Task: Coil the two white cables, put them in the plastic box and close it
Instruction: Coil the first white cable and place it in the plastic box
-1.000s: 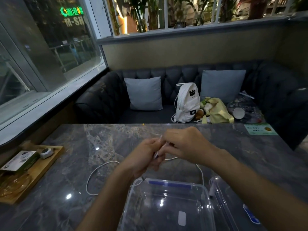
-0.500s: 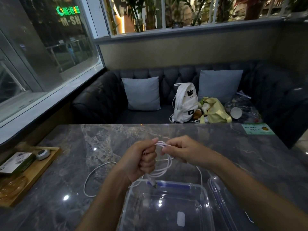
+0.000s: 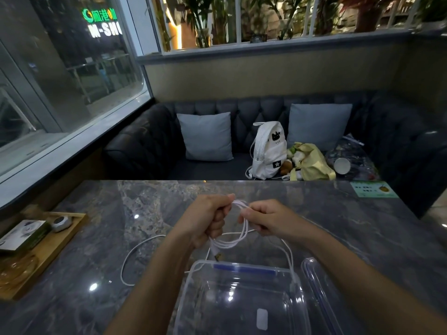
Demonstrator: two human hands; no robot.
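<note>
Since half a second ago, barely shifted: both hands still raised over the tabletop [image 3: 362, 238], coil loops hanging a little lower. Nearest, one clear plastic box [image 3: 242, 298], open, bottom edge cut off; its lid [image 3: 316, 286] lying just beside on the right, partly hidden by the forearm. Above, left hand [image 3: 208, 221] clenched on one white cable [image 3: 238, 239] wound into several loops, plug dangling over the box rim; right hand [image 3: 268, 220] pinching the loops' top. Second white cable [image 3: 135, 252] trailing loose on the stone, hard to trace behind the wrists. Beyond, one white backpack [image 3: 267, 151], two cushions.
</note>
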